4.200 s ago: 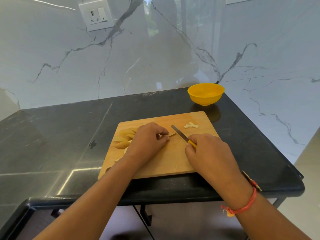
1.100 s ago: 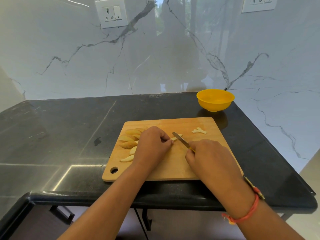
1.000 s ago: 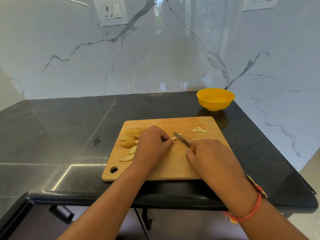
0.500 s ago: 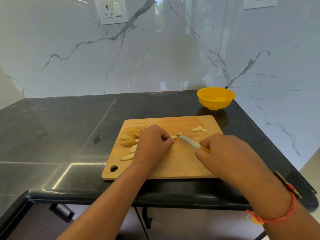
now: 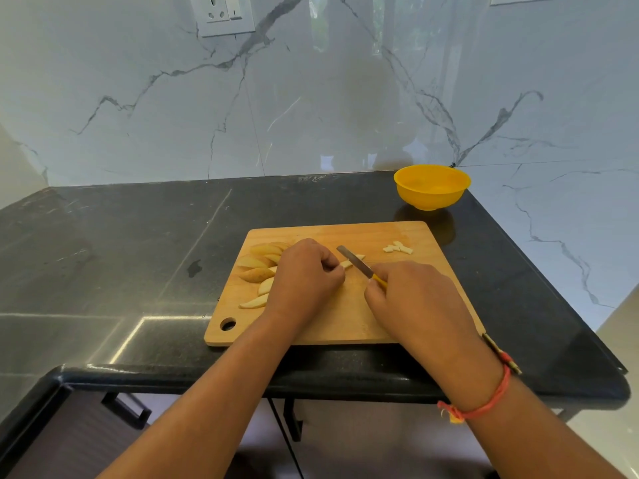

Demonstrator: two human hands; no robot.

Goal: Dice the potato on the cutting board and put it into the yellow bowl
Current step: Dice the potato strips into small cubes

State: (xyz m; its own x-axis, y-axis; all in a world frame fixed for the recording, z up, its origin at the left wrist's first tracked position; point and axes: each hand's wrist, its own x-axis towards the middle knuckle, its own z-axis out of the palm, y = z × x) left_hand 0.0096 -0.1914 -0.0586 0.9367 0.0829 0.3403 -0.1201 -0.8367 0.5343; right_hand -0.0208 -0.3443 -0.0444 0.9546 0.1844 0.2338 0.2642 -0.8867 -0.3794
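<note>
Pale potato strip (image 5: 345, 264) lay mid-board on the wooden cutting board (image 5: 345, 326), long axis left-right, pinched by the left hand (image 5: 304, 280). The right hand (image 5: 415, 300) gripped a yellow-handled knife (image 5: 355, 263), blade across it. Cut wedges (image 5: 257, 271) lay left, diced bits (image 5: 397, 249) far-right. Beyond, the round yellow bowl (image 5: 432, 197) showed only plain yellow inside.

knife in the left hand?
No, the right hand grips the knife, while the left hand holds a potato strip on the cutting board.
</note>
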